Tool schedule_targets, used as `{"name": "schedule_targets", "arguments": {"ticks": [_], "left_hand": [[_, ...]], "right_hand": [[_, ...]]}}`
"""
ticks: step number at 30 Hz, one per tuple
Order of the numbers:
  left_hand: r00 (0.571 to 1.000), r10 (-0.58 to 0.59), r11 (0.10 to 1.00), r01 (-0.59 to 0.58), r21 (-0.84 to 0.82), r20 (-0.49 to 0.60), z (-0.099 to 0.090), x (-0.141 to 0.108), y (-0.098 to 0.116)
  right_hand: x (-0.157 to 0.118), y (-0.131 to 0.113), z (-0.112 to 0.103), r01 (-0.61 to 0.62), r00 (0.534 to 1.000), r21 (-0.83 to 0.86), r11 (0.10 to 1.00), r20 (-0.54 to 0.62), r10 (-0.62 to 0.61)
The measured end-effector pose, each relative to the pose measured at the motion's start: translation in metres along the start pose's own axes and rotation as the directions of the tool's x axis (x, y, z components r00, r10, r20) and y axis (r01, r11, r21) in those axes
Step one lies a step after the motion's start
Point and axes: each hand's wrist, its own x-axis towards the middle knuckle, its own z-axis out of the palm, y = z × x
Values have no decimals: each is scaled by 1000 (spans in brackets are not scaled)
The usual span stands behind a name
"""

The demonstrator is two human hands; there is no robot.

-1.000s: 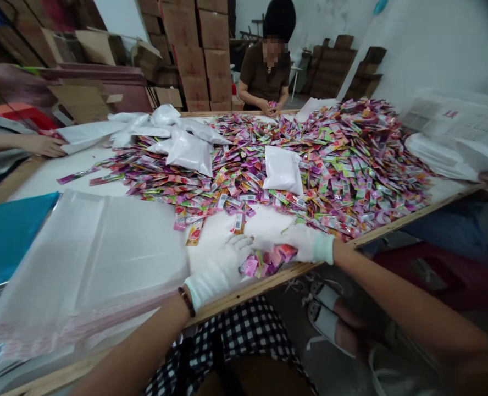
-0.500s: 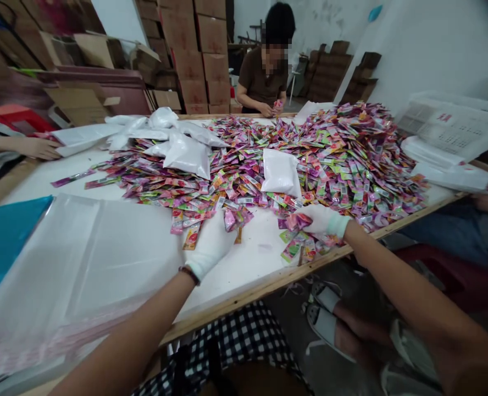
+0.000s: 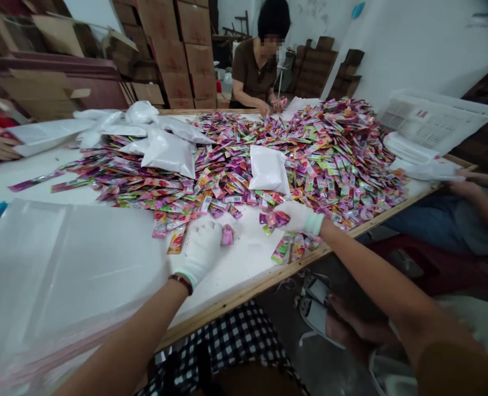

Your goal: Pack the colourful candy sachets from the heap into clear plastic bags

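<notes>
My left hand [image 3: 200, 245], in a white glove, is closed around small packets; a pink and purple end sticks out at its right side. It is over the white table [image 3: 244, 258], beside the near edge of a wide pile of colourful packets [image 3: 334, 159]. To the right, my gloved right hand [image 3: 295, 217] grips several pink and purple packets, their ends showing left of its fingers. Below it lie a few loose green and orange packets [image 3: 283, 248]. A filled white bag [image 3: 269, 169] rests on the pile beyond both hands.
Large flat white bags [image 3: 83, 264] cover the table's left side. Filled white bags [image 3: 167, 151] lie at the back left. A person [image 3: 256, 71] works across the table; other people's hands hold white bags at both sides. Cardboard boxes [image 3: 165, 49] stand behind.
The view has shifted, so the table things appear farther left. My left hand has closed more over its packets, with fewer of them showing. My right hand still holds its packets.
</notes>
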Motion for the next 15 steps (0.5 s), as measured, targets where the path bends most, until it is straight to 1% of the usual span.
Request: {"name": "schedule_targets", "arguments": {"ticks": [2, 3, 5, 6, 7, 8, 10, 11, 12, 13, 15], "left_hand": [[999, 48, 999, -48, -23, 19, -2, -21, 7], [998, 61, 997, -59, -45, 25, -3, -30, 9], [998, 64, 995, -63, -80, 12, -3, -42, 8], [999, 44, 995, -44, -89, 2, -3, -45, 3], [1000, 3, 996, -4, -87, -6, -4, -47, -3], [998, -61, 996, 60, -71, -9, -5, -46, -12], [975, -222, 975, 222, -13, 14, -8, -43, -29], [958, -283, 959, 282, 18, 37, -9, -42, -36], [948, -312, 950, 310, 42, 60, -10, -42, -41], [948, -308, 951, 305, 54, 82, -11, -43, -44], [969, -223, 975, 222, 28, 106, -10, -48, -42]], "right_hand": [[-13, -2, -5, -23, 997, 68, 997, 69, 19], [-20, -3, -4, -22, 992, 68, 997, 123, 13], [-32, -5, 5, -2, 976, 7, 1000, 217, 0], [-36, -5, 12, 8, 970, -40, 999, 242, 2], [-38, -7, 19, 14, 969, -81, 997, 247, 7], [-38, -9, 25, 18, 972, -108, 994, 236, 8], [-33, -16, 35, 24, 979, -128, 992, 202, 3], [-28, -20, 37, 34, 981, -133, 990, 193, -8], [-23, -26, 39, 53, 981, -138, 989, 190, -27], [-16, -31, 40, 80, 981, -136, 987, 187, -54], [-4, -42, 41, 149, 979, -94, 984, 152, -134]]}}
